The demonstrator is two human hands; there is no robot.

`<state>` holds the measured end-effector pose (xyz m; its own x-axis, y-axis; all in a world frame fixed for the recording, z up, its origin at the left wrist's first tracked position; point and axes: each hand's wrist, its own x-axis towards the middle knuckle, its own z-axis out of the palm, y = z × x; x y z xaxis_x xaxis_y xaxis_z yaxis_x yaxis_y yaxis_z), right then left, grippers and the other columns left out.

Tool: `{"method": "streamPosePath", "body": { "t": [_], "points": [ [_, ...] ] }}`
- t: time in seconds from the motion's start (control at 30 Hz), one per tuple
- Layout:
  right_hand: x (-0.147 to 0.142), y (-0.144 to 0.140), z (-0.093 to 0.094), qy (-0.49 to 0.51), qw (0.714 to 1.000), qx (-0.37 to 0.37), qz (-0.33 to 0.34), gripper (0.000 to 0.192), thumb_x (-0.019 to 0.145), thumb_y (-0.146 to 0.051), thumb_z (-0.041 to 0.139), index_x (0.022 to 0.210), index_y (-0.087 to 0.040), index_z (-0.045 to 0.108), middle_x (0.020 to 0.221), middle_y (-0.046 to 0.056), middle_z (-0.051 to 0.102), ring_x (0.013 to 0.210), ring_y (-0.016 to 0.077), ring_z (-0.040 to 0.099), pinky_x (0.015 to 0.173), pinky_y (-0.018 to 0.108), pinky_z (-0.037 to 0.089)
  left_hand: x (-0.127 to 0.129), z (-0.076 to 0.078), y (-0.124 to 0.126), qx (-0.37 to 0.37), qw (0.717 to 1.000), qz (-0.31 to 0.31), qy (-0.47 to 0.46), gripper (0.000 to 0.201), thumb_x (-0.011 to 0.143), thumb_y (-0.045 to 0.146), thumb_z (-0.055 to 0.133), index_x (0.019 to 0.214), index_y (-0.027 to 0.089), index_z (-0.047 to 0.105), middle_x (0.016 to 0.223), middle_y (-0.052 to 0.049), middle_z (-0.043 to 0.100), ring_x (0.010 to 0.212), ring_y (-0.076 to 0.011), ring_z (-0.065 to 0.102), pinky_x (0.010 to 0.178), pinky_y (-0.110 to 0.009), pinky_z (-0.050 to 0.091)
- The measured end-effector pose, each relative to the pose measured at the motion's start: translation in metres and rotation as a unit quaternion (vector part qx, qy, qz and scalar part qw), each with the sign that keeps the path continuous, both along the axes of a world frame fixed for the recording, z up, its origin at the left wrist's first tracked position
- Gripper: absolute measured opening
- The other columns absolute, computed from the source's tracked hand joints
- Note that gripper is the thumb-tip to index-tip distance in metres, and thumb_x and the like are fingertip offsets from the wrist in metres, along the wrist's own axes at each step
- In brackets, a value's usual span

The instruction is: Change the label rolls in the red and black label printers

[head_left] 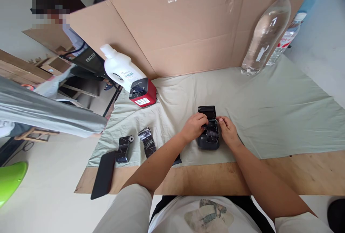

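Note:
A small dark label printer (pixel 208 140) sits on the pale green cloth (pixel 269 111) with its lid (pixel 207 111) flipped open toward the far side. A shiny black ribbon roll (pixel 211 131) lies in its open bay. My left hand (pixel 194 126) presses on the roll from the left, fingers curled over it. My right hand (pixel 228 129) pinches the roll's right end with its fingertips. Both hands touch the roll inside the printer.
Two more black ribbon rolls (pixel 147 140) (pixel 123 149) and a flat black cover (pixel 104 174) lie at the left. A red printer (pixel 142 92) and white jug (pixel 120 67) stand behind them. Clear bottles (pixel 266 32) stand far right before a cardboard wall (pixel 188 21). A person sits far left.

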<state>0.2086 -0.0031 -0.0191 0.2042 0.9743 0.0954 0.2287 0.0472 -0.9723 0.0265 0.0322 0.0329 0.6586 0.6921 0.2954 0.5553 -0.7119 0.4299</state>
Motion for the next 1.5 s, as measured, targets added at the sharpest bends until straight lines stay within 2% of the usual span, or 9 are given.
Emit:
{"method": "streamPosePath", "body": {
  "t": [0.3,0.4,0.73,0.9,1.07,1.2,1.33,1.43,1.5],
  "points": [
    [0.001,0.002,-0.004,0.004,1.000,-0.003,0.002,0.045,0.090,-0.058,0.042,0.100,-0.020,0.064,0.103,0.009,0.069,0.098,0.0235,0.062,0.092,0.043,0.047,-0.011,-0.005,-0.005,-0.013,0.997,-0.018,-0.072,0.019,0.075,0.004,0.043,0.083,0.020,0.052,0.105,-0.007,0.057,0.100,-0.0178,0.054,0.087,-0.032,0.049],
    [0.001,0.002,-0.006,0.003,1.000,-0.001,0.003,0.045,0.090,-0.058,0.042,0.100,-0.021,0.064,0.103,0.009,0.069,0.098,0.0235,0.062,0.092,0.043,0.047,-0.009,-0.003,-0.004,-0.011,0.997,-0.045,-0.062,0.021,0.076,0.004,0.042,0.086,0.020,0.053,0.105,-0.007,0.056,0.100,-0.0176,0.054,0.086,-0.032,0.049],
    [0.001,0.002,-0.002,-0.005,1.000,0.003,0.001,0.046,0.088,-0.060,0.042,0.097,-0.022,0.065,0.101,0.008,0.070,0.096,0.0241,0.063,0.090,0.043,0.048,-0.006,-0.014,-0.003,0.000,1.000,-0.022,-0.021,0.030,0.069,-0.001,0.045,0.088,0.018,0.058,0.104,-0.010,0.059,0.098,-0.0198,0.056,0.085,-0.035,0.050],
    [0.001,0.001,-0.001,-0.001,1.000,-0.002,-0.001,0.049,0.088,-0.062,0.042,0.097,-0.021,0.065,0.099,0.009,0.070,0.095,0.0238,0.063,0.090,0.043,0.048,-0.005,0.001,0.004,-0.030,0.997,-0.055,0.033,0.024,0.071,0.007,0.058,0.092,0.017,0.064,0.101,-0.010,0.066,0.103,-0.0248,0.059,0.094,-0.043,0.047],
    [0.001,0.001,0.002,0.000,1.000,-0.001,0.000,0.048,0.087,-0.062,0.042,0.097,-0.020,0.065,0.100,0.009,0.070,0.095,0.0240,0.063,0.090,0.043,0.048,-0.012,0.028,-0.002,-0.107,0.988,-0.108,0.014,0.048,0.066,0.006,0.053,0.111,0.018,0.066,0.117,-0.010,0.066,0.113,-0.0245,0.058,0.102,-0.042,0.044],
    [-0.001,0.000,0.002,0.026,0.999,-0.018,0.007,0.049,0.083,-0.063,0.049,0.100,-0.020,0.063,0.100,0.010,0.069,0.087,0.0230,0.064,0.083,0.043,0.052,-0.017,0.031,-0.014,-0.133,0.982,-0.130,0.033,0.056,0.063,0.004,0.048,0.113,0.022,0.068,0.118,-0.007,0.067,0.116,-0.0241,0.058,0.107,-0.044,0.041],
    [0.001,-0.003,0.004,-0.011,0.998,-0.022,0.064,0.061,0.072,-0.062,0.066,0.118,-0.022,0.057,0.119,0.012,0.062,0.104,0.0266,0.062,0.090,0.047,0.051,-0.021,0.016,-0.022,-0.116,0.986,-0.115,0.031,0.055,0.067,0.002,0.045,0.112,0.023,0.067,0.118,-0.006,0.068,0.122,-0.0235,0.054,0.109,-0.047,0.038],
    [0.009,-0.005,0.009,-0.102,0.983,0.000,0.155,0.090,0.059,-0.061,0.077,0.135,-0.025,0.046,0.137,0.014,0.049,0.127,0.0329,0.048,0.103,0.053,0.043,-0.023,0.006,-0.024,-0.093,0.991,-0.097,-0.023,0.044,0.075,0.004,0.044,0.107,0.022,0.068,0.111,-0.007,0.070,0.119,-0.0223,0.056,0.106,-0.045,0.042],
    [0.014,-0.006,0.012,-0.159,0.966,0.007,0.202,0.102,0.054,-0.060,0.081,0.141,-0.026,0.041,0.146,0.015,0.039,0.137,0.0362,0.037,0.109,0.056,0.036,-0.024,0.004,-0.022,-0.063,0.994,-0.050,-0.076,0.034,0.082,0.008,0.043,0.103,0.021,0.067,0.108,-0.008,0.068,0.114,-0.0211,0.058,0.102,-0.043,0.045]
  ]
}}
